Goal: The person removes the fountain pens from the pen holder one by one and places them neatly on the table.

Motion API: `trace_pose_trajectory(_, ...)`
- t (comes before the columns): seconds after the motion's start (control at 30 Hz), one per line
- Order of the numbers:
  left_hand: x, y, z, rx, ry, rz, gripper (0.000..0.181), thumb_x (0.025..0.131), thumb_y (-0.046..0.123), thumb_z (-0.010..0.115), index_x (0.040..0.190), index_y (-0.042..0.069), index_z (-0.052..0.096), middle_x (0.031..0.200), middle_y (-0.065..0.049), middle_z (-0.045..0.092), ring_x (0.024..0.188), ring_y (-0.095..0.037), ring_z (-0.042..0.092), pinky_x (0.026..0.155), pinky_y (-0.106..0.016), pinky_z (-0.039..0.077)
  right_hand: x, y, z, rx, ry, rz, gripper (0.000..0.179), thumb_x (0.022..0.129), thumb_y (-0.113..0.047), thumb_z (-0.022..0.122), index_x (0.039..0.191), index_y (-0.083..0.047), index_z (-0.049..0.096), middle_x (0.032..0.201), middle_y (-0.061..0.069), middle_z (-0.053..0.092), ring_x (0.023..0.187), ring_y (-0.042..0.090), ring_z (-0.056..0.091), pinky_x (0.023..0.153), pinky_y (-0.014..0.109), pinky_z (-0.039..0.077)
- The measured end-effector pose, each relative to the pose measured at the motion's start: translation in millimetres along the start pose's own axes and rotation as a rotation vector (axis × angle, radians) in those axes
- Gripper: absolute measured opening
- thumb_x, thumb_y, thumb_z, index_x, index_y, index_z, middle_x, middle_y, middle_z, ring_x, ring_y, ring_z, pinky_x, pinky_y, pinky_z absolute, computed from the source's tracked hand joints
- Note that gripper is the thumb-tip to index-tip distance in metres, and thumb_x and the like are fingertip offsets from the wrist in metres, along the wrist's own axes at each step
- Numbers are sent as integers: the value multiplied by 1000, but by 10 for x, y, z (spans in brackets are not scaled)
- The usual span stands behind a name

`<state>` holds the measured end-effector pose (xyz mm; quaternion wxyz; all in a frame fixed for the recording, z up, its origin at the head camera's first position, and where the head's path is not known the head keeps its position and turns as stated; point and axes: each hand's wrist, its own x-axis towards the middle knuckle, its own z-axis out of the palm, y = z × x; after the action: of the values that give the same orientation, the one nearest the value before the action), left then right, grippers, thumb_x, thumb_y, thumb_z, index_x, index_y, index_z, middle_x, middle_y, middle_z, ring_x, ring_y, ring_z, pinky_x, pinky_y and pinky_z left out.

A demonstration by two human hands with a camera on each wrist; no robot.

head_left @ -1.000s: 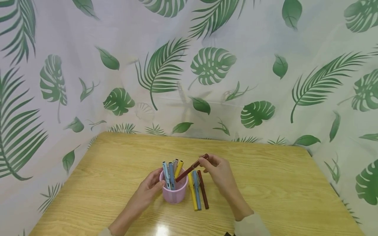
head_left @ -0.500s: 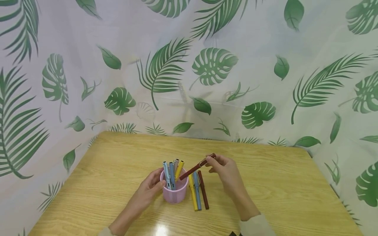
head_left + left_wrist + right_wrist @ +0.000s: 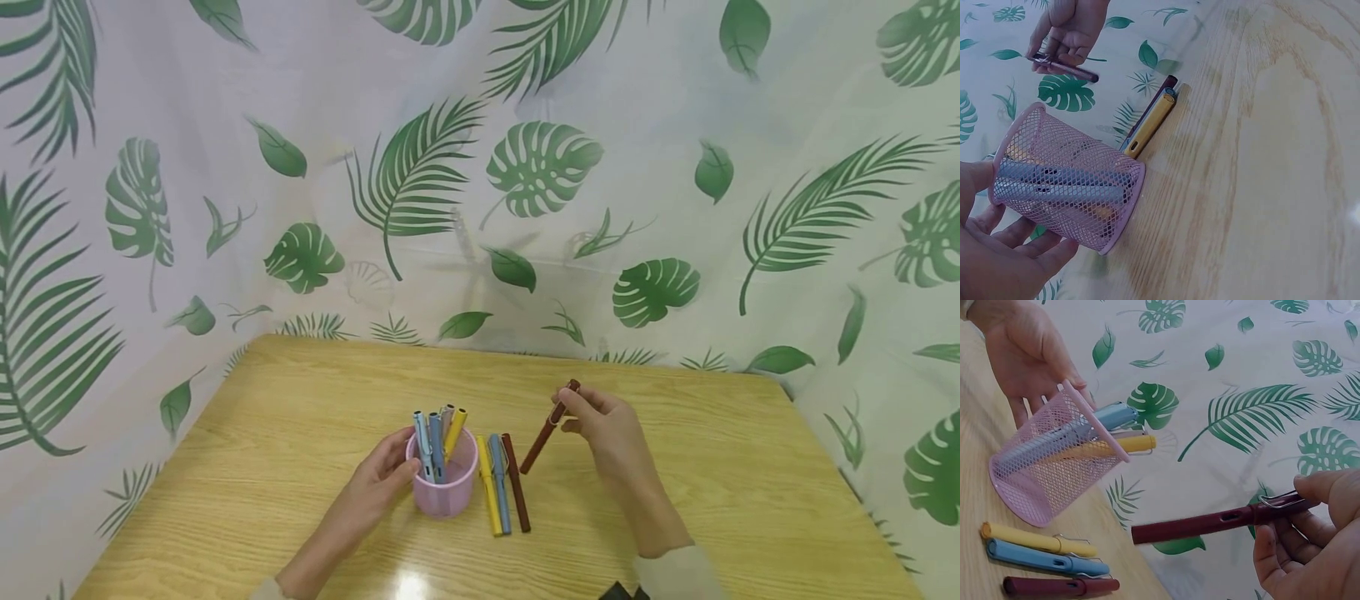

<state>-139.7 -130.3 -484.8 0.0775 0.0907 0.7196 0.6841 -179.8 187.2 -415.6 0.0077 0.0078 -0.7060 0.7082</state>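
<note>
My left hand (image 3: 378,475) holds a pink mesh pen holder (image 3: 1072,175) by its side, thumb at the rim and fingers around the wall. Several pens stand in the holder: a light blue pen (image 3: 423,446), a darker blue pen (image 3: 437,448), a greyish pen and a yellow pen (image 3: 454,433). Between thumb and fingers, my right hand (image 3: 611,433) pinches a dark red pen (image 3: 1210,524) near its clip, its other end slanting down to the left. A yellow pen (image 3: 491,487), a blue pen (image 3: 500,487) and another dark red pen (image 3: 516,483) lie side by side right of the holder.
The wood-grain table (image 3: 300,400) carries everything. Behind it and along its sides hangs a white cloth (image 3: 555,250) printed with green leaves.
My right hand has moved right with the dark red pen, from over the holder to beyond the row of pens, and the pen now points more steeply down. My left hand stays on the holder.
</note>
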Motion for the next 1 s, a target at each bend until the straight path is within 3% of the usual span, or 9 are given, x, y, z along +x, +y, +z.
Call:
trace_pose_trajectory(0.23,4,-13,-5,-9,-7,-5,60,107,21,58,159,2,34,157,-27,42,146,-43,38,118,-53,36,-5,-25,-162,-2,-7,-14,36,104,-26,66,115,8,68,116,10,68,107,21,62,92,29,58)
trace_pose_trajectory(0.4,1,-10,-11,-10,-11,0,60,107,21,58,159,2,34,156,-27,43,145,-43,39,118,-53,37,-23,-61,-266,9,-7,-2,36,104,-26,66,118,7,66,112,3,69,108,19,62,92,28,58)
trace_pose_trajectory(0.67,1,7,-14,-7,-19,-2,60,108,21,57,159,2,33,156,-27,42,146,-43,38,118,-53,36,-58,-92,-406,-4,17,11,24,104,-23,65,112,-1,72,112,0,70,108,17,63,91,28,58)
trace_pose_trajectory(0.8,-1,11,-12,-3,-19,-1,60,108,21,57,159,2,32,156,-27,42,146,-44,38,119,-54,35,-61,-73,-447,-14,23,4,28,103,-24,67,112,3,71,107,-1,70,104,17,64,89,27,59)
trace_pose_trajectory(1.0,6,-1,-17,-5,-20,-6,60,108,21,57,159,2,33,158,-27,40,147,-44,36,119,-55,33,-72,-52,-509,-39,51,2,27,102,-28,69,108,-3,73,105,0,70,96,16,65,89,26,59)
